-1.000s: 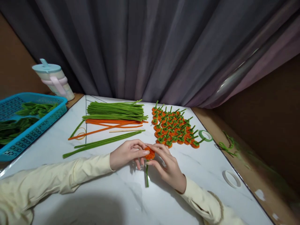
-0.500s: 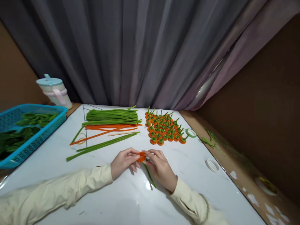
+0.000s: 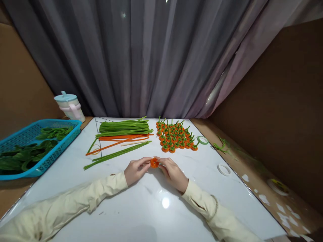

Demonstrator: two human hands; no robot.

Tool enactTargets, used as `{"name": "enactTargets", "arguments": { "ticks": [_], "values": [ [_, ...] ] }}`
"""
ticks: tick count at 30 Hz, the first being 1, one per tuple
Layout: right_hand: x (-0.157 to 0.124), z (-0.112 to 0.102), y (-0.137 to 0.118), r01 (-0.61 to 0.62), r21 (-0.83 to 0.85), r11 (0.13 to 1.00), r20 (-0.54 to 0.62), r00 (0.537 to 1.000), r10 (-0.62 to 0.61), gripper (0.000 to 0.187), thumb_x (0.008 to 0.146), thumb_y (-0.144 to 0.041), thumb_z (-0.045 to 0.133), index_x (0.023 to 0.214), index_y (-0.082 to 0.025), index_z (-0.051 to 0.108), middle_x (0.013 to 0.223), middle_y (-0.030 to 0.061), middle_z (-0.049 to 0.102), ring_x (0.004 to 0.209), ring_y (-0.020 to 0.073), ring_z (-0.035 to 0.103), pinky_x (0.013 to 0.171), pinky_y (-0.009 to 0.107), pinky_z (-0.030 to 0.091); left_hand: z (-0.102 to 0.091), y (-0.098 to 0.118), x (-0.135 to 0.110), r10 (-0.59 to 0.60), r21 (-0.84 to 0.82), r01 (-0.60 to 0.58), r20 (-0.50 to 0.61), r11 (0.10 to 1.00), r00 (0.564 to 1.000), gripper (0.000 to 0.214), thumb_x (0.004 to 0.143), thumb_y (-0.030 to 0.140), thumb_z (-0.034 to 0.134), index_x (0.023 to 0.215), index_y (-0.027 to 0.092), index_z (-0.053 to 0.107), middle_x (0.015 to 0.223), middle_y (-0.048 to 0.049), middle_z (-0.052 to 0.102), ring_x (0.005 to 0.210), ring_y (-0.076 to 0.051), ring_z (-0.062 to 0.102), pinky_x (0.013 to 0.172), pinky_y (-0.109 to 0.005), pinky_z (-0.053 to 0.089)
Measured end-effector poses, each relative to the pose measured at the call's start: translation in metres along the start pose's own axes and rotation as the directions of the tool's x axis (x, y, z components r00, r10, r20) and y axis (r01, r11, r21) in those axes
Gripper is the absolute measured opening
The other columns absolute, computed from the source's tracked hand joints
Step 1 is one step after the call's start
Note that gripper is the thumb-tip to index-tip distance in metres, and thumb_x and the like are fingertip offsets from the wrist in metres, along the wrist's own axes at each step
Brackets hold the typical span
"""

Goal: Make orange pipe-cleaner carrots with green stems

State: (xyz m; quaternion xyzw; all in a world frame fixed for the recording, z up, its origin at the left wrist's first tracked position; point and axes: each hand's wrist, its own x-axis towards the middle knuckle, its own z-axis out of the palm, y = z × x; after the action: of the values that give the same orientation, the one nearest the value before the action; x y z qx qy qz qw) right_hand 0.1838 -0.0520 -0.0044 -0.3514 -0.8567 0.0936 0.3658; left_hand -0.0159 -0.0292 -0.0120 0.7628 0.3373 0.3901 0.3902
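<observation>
My left hand (image 3: 135,169) and my right hand (image 3: 172,171) meet over the white marble table (image 3: 156,201), both pinching a small orange pipe-cleaner coil (image 3: 154,163) between their fingertips. Its green stem is hidden behind my hands. Behind them lies a cluster of several finished orange coils with green stems (image 3: 175,137). To the left of that sit a bundle of green pipe cleaners (image 3: 124,127), a few orange pipe cleaners (image 3: 118,139) and one long green strand (image 3: 117,154).
A blue basket (image 3: 54,153) of green pipe-cleaner leaves stands at the left, with a lidded cup (image 3: 70,107) behind it. A green tape roll (image 3: 202,140) and a white tape ring (image 3: 223,169) lie at the right. Grey curtain hangs behind.
The view has tilted up and pulled back. My hands keep working the orange coil, and its green stem, seen below them before, no longer shows.
</observation>
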Motion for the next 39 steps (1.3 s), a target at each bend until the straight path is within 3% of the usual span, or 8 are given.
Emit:
{"name": "enactTargets", "arguments": {
  "ticks": [3, 6, 13, 17, 25, 34, 39],
  "values": [
    [0.003, 0.002, -0.003, 0.010, 0.026, 1.000, 0.012, 1.000, -0.010, 0.029, 0.088, -0.008, 0.036, 0.113, -0.020, 0.044, 0.116, 0.0113, 0.058, 0.097, 0.0194, 0.056, 0.080, 0.036, 0.050, -0.009, 0.002, -0.004, 0.182, 0.235, -0.175, -0.008, 0.956, 0.983, 0.026, 0.085, 0.023, 0.047, 0.108, 0.017, 0.059, 0.096, -0.0059, 0.070, 0.079, -0.014, 0.067, 0.073, -0.022, 0.054],
    [0.006, 0.008, -0.012, -0.014, 0.097, 0.995, 0.010, 1.000, 0.013, 0.035, 0.087, -0.006, 0.036, 0.119, -0.020, 0.041, 0.118, 0.0110, 0.056, 0.104, 0.0187, 0.055, 0.085, 0.036, 0.050, -0.019, 0.007, -0.014, 0.288, 0.313, -0.267, -0.021, 0.911, 0.957, 0.025, 0.086, 0.022, 0.048, 0.106, 0.015, 0.059, 0.092, -0.0051, 0.070, 0.077, -0.013, 0.067, 0.069, -0.018, 0.054],
    [0.009, 0.024, -0.039, -0.049, 0.277, 0.960, 0.013, 0.999, 0.047, 0.031, 0.087, -0.009, 0.040, 0.114, -0.022, 0.043, 0.114, 0.0082, 0.058, 0.105, 0.0151, 0.056, 0.088, 0.031, 0.049, -0.033, 0.013, -0.044, 0.388, 0.433, -0.304, -0.118, 0.848, 0.914, 0.017, 0.086, 0.025, 0.051, 0.098, 0.016, 0.059, 0.083, -0.0028, 0.070, 0.064, -0.009, 0.065, 0.062, -0.016, 0.054],
    [0.006, 0.027, -0.042, -0.073, 0.287, 0.955, 0.013, 0.997, 0.073, 0.023, 0.088, -0.013, 0.040, 0.109, -0.022, 0.046, 0.108, 0.0073, 0.061, 0.100, 0.0150, 0.060, 0.084, 0.030, 0.051, -0.030, 0.009, -0.048, 0.462, 0.450, -0.376, -0.097, 0.810, 0.881, 0.016, 0.088, 0.025, 0.048, 0.095, 0.016, 0.059, 0.077, -0.0020, 0.070, 0.060, -0.008, 0.064, 0.058, -0.014, 0.052],
    [0.004, 0.024, -0.042, -0.026, 0.253, 0.967, 0.018, 1.000, 0.023, 0.020, 0.089, -0.013, 0.040, 0.105, -0.022, 0.047, 0.109, 0.0080, 0.062, 0.101, 0.0149, 0.059, 0.084, 0.029, 0.050, -0.026, 0.002, -0.051, 0.490, 0.484, -0.401, -0.067, 0.778, 0.869, 0.014, 0.087, 0.022, 0.048, 0.095, 0.016, 0.057, 0.076, -0.0013, 0.070, 0.051, -0.007, 0.060, 0.053, -0.016, 0.050],
    [0.003, 0.026, -0.043, 0.004, 0.121, 0.993, -0.054, 0.999, 0.002, 0.015, 0.088, -0.017, 0.045, 0.101, -0.022, 0.051, 0.100, 0.0069, 0.065, 0.091, 0.0173, 0.062, 0.078, 0.032, 0.052, -0.028, 0.000, -0.051, 0.530, 0.476, -0.452, -0.035, 0.754, 0.848, 0.016, 0.086, 0.018, 0.046, 0.098, 0.015, 0.056, 0.078, -0.0037, 0.070, 0.058, -0.010, 0.064, 0.055, -0.016, 0.052],
    [0.002, 0.027, -0.043, -0.058, 0.101, 0.993, -0.097, 0.993, 0.068, 0.012, 0.087, -0.020, 0.048, 0.097, -0.022, 0.053, 0.092, 0.0073, 0.066, 0.085, 0.0194, 0.062, 0.073, 0.032, 0.053, -0.028, 0.001, -0.051, 0.557, 0.502, -0.466, -0.039, 0.729, 0.830, 0.015, 0.087, 0.018, 0.046, 0.099, 0.015, 0.055, 0.080, -0.0040, 0.070, 0.057, -0.010, 0.064, 0.056, -0.018, 0.052]
  ]
}}
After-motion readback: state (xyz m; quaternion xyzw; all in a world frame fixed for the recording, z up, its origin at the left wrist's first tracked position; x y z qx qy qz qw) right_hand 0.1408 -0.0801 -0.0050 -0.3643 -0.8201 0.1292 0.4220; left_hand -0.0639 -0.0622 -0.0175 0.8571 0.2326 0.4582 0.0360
